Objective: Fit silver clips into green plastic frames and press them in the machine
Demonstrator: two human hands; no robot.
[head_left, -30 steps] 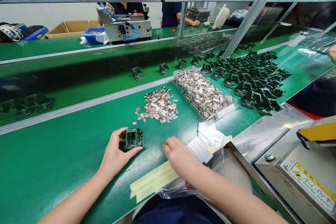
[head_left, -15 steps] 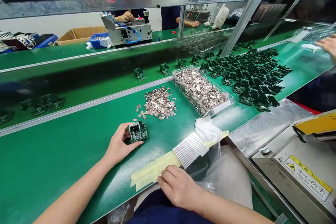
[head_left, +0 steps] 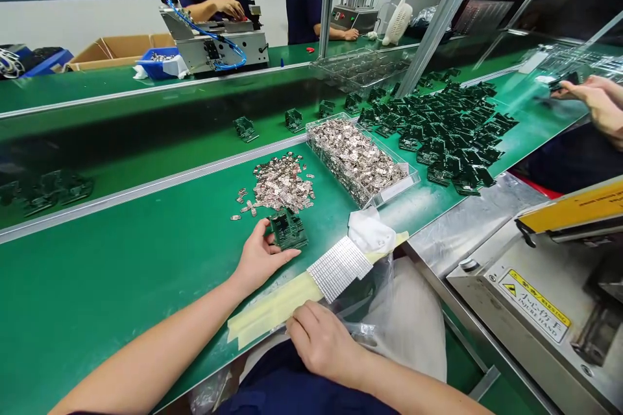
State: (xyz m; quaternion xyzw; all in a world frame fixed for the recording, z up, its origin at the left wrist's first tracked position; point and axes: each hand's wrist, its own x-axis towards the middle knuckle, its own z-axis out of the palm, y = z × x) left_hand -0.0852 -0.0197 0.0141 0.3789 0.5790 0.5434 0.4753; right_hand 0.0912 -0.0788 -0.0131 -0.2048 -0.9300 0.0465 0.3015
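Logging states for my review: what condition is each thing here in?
Left hand, gripping board assembly
Board assembly, held
Right hand, curled, contents hidden
Clear tray, filled with metal pieces
Loose pieces, heaped
Silver grid sheet, lying on yellow tape
White cloth, crumpled
Dark green boards, piled
Cardboard box, open

Left hand (head_left: 256,258) grips green board assembly (head_left: 289,229) between thumb and fingers, near loose pile of metal pieces (head_left: 285,185) on green counter (head_left: 121,259). Right hand (head_left: 318,342), fingers bunched, contents unclear, is at front edge by yellow tape (head_left: 272,318). Silver gridded sheet (head_left: 339,268) overlaps tape, touching white cloth (head_left: 372,231); clear bin (head_left: 395,190) of metal pieces beyond, green board heap (head_left: 452,133) right of it.
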